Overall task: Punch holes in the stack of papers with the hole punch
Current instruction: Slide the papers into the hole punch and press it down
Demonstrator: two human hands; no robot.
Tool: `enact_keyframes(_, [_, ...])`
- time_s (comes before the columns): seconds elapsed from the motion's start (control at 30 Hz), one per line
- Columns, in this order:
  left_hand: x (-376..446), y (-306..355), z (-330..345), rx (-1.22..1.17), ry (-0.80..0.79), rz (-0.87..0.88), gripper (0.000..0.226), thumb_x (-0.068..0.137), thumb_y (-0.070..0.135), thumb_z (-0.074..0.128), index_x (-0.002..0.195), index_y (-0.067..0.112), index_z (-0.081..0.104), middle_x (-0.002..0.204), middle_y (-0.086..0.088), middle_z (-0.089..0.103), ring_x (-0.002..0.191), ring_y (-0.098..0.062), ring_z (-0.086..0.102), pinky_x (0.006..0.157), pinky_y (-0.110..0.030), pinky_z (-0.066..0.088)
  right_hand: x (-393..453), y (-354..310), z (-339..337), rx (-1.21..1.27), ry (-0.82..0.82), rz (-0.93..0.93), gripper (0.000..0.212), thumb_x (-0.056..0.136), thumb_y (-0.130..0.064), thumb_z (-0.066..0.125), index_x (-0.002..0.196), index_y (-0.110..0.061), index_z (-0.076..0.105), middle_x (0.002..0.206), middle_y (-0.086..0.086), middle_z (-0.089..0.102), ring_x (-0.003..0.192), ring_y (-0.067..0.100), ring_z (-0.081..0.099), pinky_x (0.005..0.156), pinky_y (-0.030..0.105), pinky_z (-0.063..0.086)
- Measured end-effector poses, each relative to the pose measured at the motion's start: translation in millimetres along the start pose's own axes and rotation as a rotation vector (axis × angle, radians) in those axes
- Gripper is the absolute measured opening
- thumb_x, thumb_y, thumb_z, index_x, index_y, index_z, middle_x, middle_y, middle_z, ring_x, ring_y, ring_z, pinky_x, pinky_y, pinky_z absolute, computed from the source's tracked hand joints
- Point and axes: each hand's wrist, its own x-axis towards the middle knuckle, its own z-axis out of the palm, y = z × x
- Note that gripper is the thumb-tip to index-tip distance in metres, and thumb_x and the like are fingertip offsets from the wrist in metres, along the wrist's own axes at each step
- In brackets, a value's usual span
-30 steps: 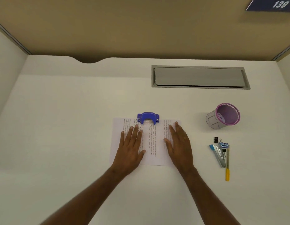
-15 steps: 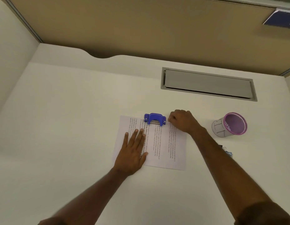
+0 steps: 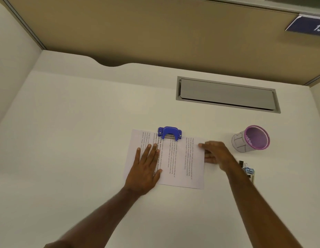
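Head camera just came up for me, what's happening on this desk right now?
A person is lining up a stack of papers in a blue hole punch at its far edge. The left hand lies flat on the sheets; the right hand is at their right edge. Neither hand is on the punch.

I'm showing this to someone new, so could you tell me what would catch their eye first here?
Probably the blue hole punch, bright against the white desk, sitting on the far edge of the printed stack of papers. Next, the left hand lying flat on the sheets while the right hand rests at their right edge. A purple-rimmed mesh cup stands further right.
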Motion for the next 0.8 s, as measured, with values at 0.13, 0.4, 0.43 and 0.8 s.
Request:
enact_keyframes(0.13, [-1.7, 0.3, -0.1, -0.009, 0.01, 0.005, 0.069, 0.105, 0.047, 0.026, 0.159, 0.006, 0.014, 0.169, -0.01, 0.009, 0.157, -0.027, 0.005, 0.123, -0.059, 0.018, -33.6, 57.5, 14.9, 0.095, 0.171, 0.003, 0.016, 0.083, -0.017, 0.078, 0.088, -0.004, 0.071, 0.087, 0.016, 0.078, 0.076, 0.03, 0.075, 0.07, 0.04, 0.063])
enact_keyframes(0.4, [-0.9, 2.7, -9.5, 0.028, -0.064, -0.019, 0.069, 0.104, 0.049, 0.019, 0.159, 0.007, 0.012, 0.169, -0.01, 0.008, 0.157, -0.027, 0.004, 0.123, -0.058, 0.016, -52.5, 76.0, 35.9, 0.09, 0.298, -0.128, 0.015, 0.085, -0.012, 0.077, 0.071, -0.013, 0.069, 0.08, 0.009, 0.075, 0.067, 0.023, 0.071, 0.057, 0.029, 0.057])
enact_keyframes(0.43, [-0.6, 2.8, -10.0, 0.031, -0.071, -0.019, 0.07, 0.104, 0.05, 0.019, 0.159, 0.008, 0.011, 0.169, -0.01, 0.006, 0.157, -0.027, 0.003, 0.124, -0.058, 0.015, -52.9, 75.7, 34.6, 0.104, 0.292, -0.128, 0.015, 0.084, -0.011, 0.076, 0.071, -0.013, 0.07, 0.08, 0.008, 0.074, 0.066, 0.022, 0.071, 0.055, 0.025, 0.058])
enact_keyframes(0.8, [-22.7, -10.7, -49.5, -0.141, 0.096, -0.137, 0.077, 0.099, 0.062, 0.016, 0.161, 0.018, 0.003, 0.17, -0.001, -0.004, 0.157, -0.017, -0.007, 0.128, -0.045, -0.002, -67.7, 96.6, 36.8, 0.101, 0.272, -0.092, 0.013, 0.085, -0.014, 0.077, 0.076, -0.007, 0.071, 0.081, 0.009, 0.074, 0.07, 0.026, 0.07, 0.058, 0.027, 0.055])
